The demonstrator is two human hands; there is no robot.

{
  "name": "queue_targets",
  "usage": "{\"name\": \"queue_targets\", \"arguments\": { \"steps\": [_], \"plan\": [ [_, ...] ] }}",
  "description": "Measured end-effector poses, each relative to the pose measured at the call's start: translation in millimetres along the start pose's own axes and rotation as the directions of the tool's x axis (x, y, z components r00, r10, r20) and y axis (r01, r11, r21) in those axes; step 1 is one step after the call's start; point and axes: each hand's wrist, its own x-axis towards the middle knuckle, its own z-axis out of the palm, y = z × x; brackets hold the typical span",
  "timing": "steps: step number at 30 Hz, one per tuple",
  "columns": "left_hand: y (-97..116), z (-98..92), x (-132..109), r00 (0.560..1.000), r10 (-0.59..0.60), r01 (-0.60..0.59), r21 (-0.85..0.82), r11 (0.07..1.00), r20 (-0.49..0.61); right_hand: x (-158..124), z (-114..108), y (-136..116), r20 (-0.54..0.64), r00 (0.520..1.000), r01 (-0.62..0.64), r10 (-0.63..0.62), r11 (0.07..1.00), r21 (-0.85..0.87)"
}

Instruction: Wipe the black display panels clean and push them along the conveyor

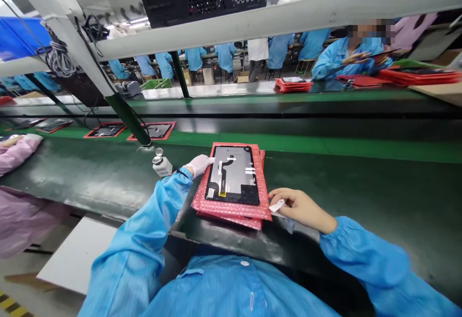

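Our hands are apart, with the stack between them. Our gloved left hand (198, 165) lies flat against the left edge of a tablet panel (233, 175), which sits on red bubble pouches (231, 212) near the front edge of the worktop (361, 187). Our right hand (301, 209) pinches a white scrap (277, 205) just beside the pouches, and a small bottle (162, 165) stands left of the glove.

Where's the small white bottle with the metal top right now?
In the head view, the white bottle stands upright on the dark green conveyor belt, just left of the gloved left hand, which rests on the red bubble-wrap pack.
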Motion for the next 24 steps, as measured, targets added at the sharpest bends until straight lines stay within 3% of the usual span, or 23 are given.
{"name": "queue_targets", "arguments": {
  "steps": [3, 7, 10, 15, 24],
  "plan": [
    [6, 6.6, 2, 0.998, 0.034, -0.031, 0.058, 0.998, -0.050, 7, -1, -3, 0.023, 1.000, -0.004, 0.001, 0.990, 0.140],
    [7, 1.7, 5, 0.995, -0.024, 0.034, 0.098, 0.995, -0.097, 10, 1, -5, 0.037, 0.999, -0.023, 0.017, 0.982, 0.187],
    [1, -0.6, 14, 0.998, -0.019, 0.026, 0.125, 0.992, -0.058, 12, 2, -5, 0.039, 0.999, -0.020, 0.014, 0.985, 0.173],
    [-4, 6.9, 27, 0.996, 0.086, -0.089, 0.178, 0.980, 0.024, 11, 3, -4, 0.056, 0.998, -0.009, 0.000, 0.986, 0.165],
    [-10, 12.5, 29, 0.972, 0.199, -0.224, 0.228, 0.948, 0.126, 11, 0, -6, 0.072, 0.997, 0.007, -0.019, 0.987, 0.163]
  ]
}}
